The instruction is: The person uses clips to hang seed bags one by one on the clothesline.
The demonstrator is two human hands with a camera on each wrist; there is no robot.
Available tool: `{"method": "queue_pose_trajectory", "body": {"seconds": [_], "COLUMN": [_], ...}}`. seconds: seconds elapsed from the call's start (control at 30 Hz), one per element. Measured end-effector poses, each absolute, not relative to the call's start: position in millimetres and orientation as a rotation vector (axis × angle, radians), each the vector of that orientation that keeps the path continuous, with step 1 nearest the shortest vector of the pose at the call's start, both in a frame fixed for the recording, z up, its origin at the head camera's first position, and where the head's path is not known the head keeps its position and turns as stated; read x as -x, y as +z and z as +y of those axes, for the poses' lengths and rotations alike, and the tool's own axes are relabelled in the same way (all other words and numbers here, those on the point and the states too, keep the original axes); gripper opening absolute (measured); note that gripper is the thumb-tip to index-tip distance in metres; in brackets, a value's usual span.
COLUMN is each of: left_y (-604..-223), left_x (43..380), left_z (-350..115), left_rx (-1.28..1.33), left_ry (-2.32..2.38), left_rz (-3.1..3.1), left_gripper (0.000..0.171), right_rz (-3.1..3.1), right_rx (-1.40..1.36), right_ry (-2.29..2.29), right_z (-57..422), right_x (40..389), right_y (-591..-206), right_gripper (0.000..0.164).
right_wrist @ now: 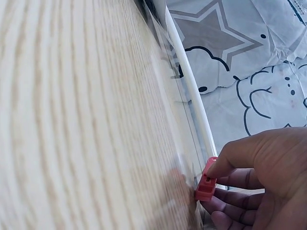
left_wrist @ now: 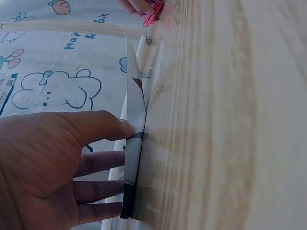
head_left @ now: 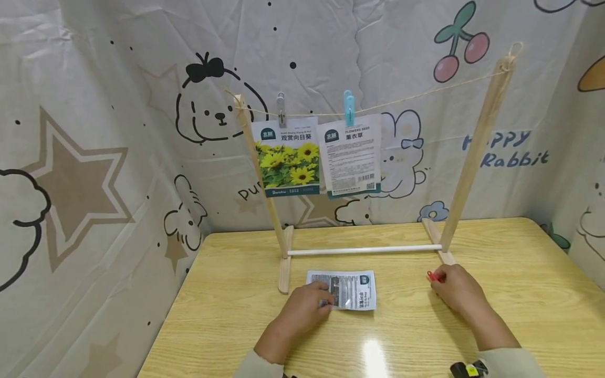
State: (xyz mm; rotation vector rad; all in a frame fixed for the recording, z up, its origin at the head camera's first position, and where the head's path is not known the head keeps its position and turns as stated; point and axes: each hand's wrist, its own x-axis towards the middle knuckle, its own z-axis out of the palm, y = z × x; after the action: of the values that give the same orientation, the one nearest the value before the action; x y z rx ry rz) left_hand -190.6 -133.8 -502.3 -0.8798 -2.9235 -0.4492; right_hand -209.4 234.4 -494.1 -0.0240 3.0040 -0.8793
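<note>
In the head view my left hand (head_left: 304,310) holds the left part of a seed packet (head_left: 356,291), its text side up. The left wrist view shows the thumb on the packet's (left_wrist: 135,108) lower face and the fingers on the other side; the near edge is tilted off the table. Over by the rack's right foot, my right hand (head_left: 458,289) pinches a small red clothespin (right_wrist: 207,179) between thumb and fingers. Two more seed packets hang from a string: a sunflower packet (head_left: 290,163) on a grey clothespin (head_left: 281,110) and a text-side packet (head_left: 351,157) on a blue clothespin (head_left: 349,107).
Two wooden posts (head_left: 477,152) carry the string (head_left: 425,93), and a white rod (head_left: 364,250) joins their feet low above the wooden table (head_left: 227,315). Behind hangs a printed cloth (head_left: 321,42). A black object with a yellow label (head_left: 470,369) is by the right sleeve.
</note>
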Motion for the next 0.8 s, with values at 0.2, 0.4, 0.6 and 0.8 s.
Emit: {"method": "queue_pose_trajectory", "body": {"seconds": [0.2, 0.4, 0.6, 0.8], "left_y": [-506, -506, -502, -495], "left_x": [193, 193, 191, 190], "left_z": [-133, -133, -131, -132], "left_rx": [0.858, 0.827, 0.785, 0.712], "left_ry": [-0.520, -0.643, -0.844, -1.013], "left_rz": [-2.903, -2.929, -2.973, -2.969], "left_gripper": [0.008, 0.009, 0.010, 0.006], "right_rz": [3.015, 3.017, 3.013, 2.957], "right_rx": [0.040, 0.040, 0.049, 0.017], "right_ry": [-0.874, -0.869, -0.925, -0.998], "right_z": [234, 235, 235, 235], "right_x": [209, 209, 209, 210], "right_y": [-494, -495, -496, -494], "right_gripper": [0.017, 0.017, 0.016, 0.018]}}
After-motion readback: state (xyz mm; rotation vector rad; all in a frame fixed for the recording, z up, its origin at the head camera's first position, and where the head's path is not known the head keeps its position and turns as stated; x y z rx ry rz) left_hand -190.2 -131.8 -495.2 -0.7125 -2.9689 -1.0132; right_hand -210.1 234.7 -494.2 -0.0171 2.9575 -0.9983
